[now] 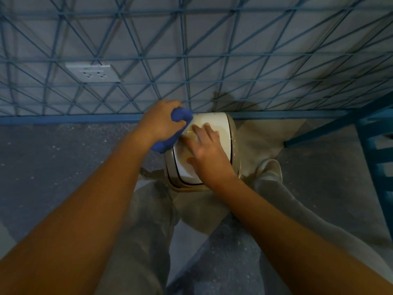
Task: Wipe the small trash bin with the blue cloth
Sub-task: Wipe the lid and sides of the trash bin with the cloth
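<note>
A small beige trash bin (233, 145) with a white lid stands on the floor against the wall, between my legs. My left hand (161, 121) grips a bunched blue cloth (180, 118) and holds it against the bin's upper left side; more of the cloth hangs out below the wrist. My right hand (207, 150) lies flat on the white lid with its fingers spread and straight.
A blue-patterned wall (191, 50) with a white socket (93, 73) rises just behind the bin. A blue chair frame (370, 133) stands at the right. My trouser legs and a light shoe (270, 169) flank the bin on the speckled grey floor.
</note>
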